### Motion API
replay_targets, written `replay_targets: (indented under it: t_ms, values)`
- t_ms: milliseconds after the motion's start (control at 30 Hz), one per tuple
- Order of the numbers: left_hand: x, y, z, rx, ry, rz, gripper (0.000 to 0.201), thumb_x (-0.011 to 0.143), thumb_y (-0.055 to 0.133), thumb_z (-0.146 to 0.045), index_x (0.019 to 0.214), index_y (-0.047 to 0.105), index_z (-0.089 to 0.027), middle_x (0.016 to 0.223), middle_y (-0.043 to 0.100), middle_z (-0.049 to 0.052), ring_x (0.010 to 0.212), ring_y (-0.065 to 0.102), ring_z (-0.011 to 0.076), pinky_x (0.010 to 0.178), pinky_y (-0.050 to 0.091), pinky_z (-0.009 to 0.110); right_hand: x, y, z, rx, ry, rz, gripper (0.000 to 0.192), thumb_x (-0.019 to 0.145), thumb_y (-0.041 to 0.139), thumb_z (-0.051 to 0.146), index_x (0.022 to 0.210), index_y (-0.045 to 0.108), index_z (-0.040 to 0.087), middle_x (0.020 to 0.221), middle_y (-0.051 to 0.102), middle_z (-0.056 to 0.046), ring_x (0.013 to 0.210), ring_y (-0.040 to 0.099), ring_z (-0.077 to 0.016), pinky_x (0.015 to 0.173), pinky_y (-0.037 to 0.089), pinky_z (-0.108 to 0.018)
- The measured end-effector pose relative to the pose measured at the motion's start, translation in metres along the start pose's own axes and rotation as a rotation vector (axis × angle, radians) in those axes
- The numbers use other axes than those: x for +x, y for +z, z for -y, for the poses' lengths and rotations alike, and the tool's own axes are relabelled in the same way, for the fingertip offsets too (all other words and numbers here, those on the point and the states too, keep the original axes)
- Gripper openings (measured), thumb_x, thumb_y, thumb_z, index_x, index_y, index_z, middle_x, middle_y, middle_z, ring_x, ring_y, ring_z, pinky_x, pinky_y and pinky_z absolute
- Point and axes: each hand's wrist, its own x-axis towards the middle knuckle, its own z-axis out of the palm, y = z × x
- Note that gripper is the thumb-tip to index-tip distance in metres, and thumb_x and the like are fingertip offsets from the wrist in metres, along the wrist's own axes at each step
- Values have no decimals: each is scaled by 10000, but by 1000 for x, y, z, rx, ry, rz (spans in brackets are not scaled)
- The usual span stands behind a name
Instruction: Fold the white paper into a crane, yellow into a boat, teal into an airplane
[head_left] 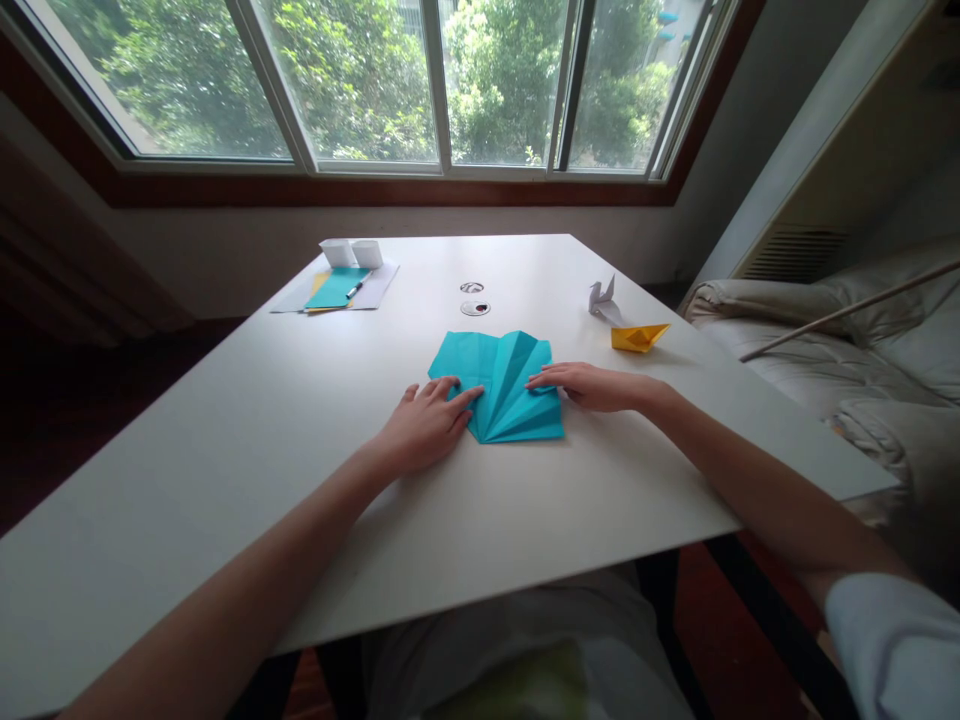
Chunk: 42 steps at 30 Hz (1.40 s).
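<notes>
A teal paper, pleated into a fan shape, lies flat on the white table. My left hand rests palm down at its left edge, fingertips pressing on the paper. From the other side, my right hand lies flat too, its fingers on the paper's right edge. Neither hand lifts the paper off the table.
A white paper crane and a yellow paper boat stand at the right. Far left lie paper sheets with a pen and two white cups. Two round cable holes sit mid-table. A sofa is on the right.
</notes>
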Motion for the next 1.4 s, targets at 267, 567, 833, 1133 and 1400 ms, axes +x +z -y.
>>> replay_targets:
  t_ms: [267, 567, 833, 1133, 1400]
  values:
    - [0, 0, -8, 11, -56, 53, 544, 887, 182, -531, 1385, 261, -328, 1411, 338, 87, 1254, 322, 312, 957, 252, 515, -4, -7, 1, 34, 31, -43, 411, 825, 483, 272, 1230, 520, 214, 1207, 569, -66, 1152, 469, -223, 968, 369, -380]
    - [-7, -6, -29, 3, -59, 64, 642, 835, 201, -630, 1387, 261, -307, 1398, 354, 116, 1252, 314, 344, 952, 236, 549, 15, -2, 19, -146, 284, -265, 506, 841, 394, 563, 1060, 635, 175, 938, 670, -112, 957, 570, -255, 808, 412, -363]
    - [-8, -5, -36, 13, -120, 55, 637, 826, 250, -618, 1375, 291, -297, 1369, 386, 119, 1230, 328, 343, 942, 235, 551, 26, 24, 24, -245, 276, -462, 514, 758, 580, 494, 1168, 548, 187, 1070, 617, -116, 1082, 466, -292, 904, 347, -440]
    - [-7, -7, -36, -4, -148, 66, 630, 822, 274, -618, 1373, 286, -313, 1361, 393, 106, 1223, 333, 339, 936, 249, 535, 27, 29, 32, -150, -130, -251, 327, 873, 379, 118, 1096, 603, 198, 1123, 601, -80, 1001, 541, -179, 895, 411, -342]
    - [-6, -1, -35, -36, -173, 73, 625, 826, 225, -636, 1371, 281, -335, 1370, 380, 98, 1245, 303, 344, 942, 251, 547, 26, 32, 42, -144, -47, -273, 280, 890, 441, 302, 1093, 600, 192, 1107, 616, -88, 1003, 547, -213, 879, 420, -371]
